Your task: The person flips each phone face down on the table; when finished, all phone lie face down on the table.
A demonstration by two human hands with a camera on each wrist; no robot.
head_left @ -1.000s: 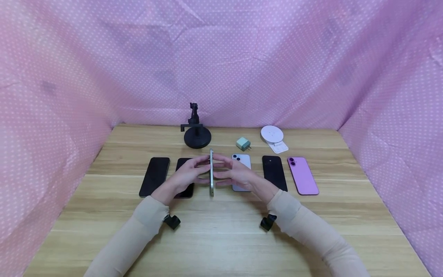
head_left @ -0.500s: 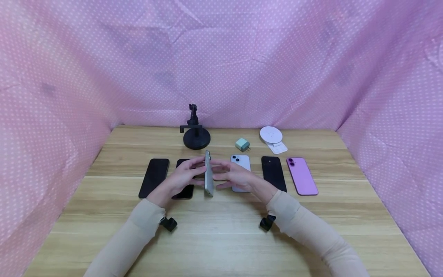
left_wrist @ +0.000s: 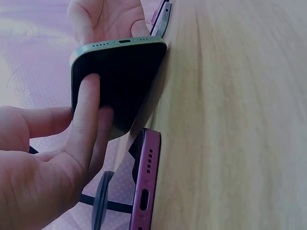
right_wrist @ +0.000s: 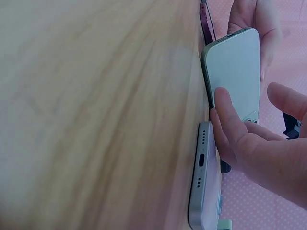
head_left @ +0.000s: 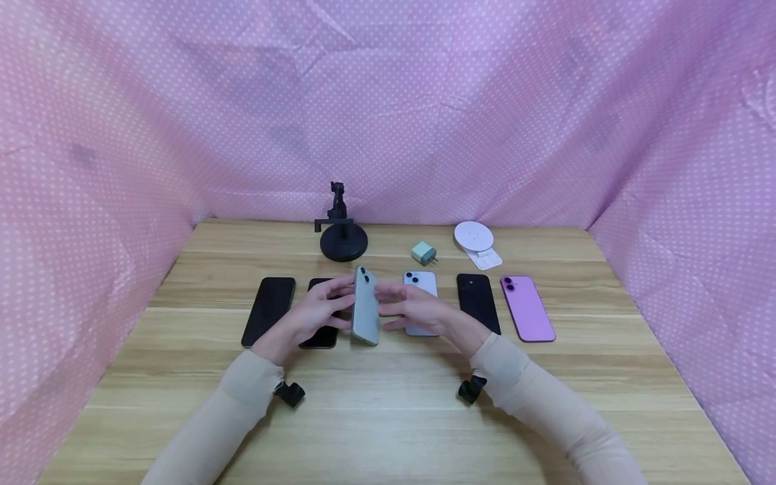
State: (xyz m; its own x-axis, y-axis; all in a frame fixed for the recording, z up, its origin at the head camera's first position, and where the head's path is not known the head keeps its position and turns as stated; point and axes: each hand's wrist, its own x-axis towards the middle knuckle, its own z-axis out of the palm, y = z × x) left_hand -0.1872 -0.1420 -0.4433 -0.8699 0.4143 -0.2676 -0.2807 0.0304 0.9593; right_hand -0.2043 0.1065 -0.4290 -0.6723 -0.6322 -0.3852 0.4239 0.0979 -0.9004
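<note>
A pale green phone [head_left: 366, 306] leans at a slant on one long edge mid-table, its camera side toward the right. On its dark screen side my left hand [head_left: 312, 313] touches it with extended fingers, the thumb [left_wrist: 48, 120] at its upper edge. My right hand [head_left: 421, 310] reaches the pale back with nearly straight fingers; its thumb [right_wrist: 288, 100] stands off the phone. Beneath my left hand lies a dark-screened phone [head_left: 320, 338], partly covered, with a reddish-purple frame [left_wrist: 146, 182]. A pale lavender phone [head_left: 424, 279] lies partly under my right hand.
Left in the row is another dark-screened phone [head_left: 269, 311]. A black phone [head_left: 477, 300] and a purple phone [head_left: 529, 308] lie to the right. Behind them stand a black stand [head_left: 343, 241], a mint charger plug [head_left: 424, 252] and a white disc [head_left: 474, 236] on a white card.
The pale green phone has turned from nearly upright on its edge to a slant, exposing its back. My left hand has shifted slightly left; my right hand stays about where it was.
</note>
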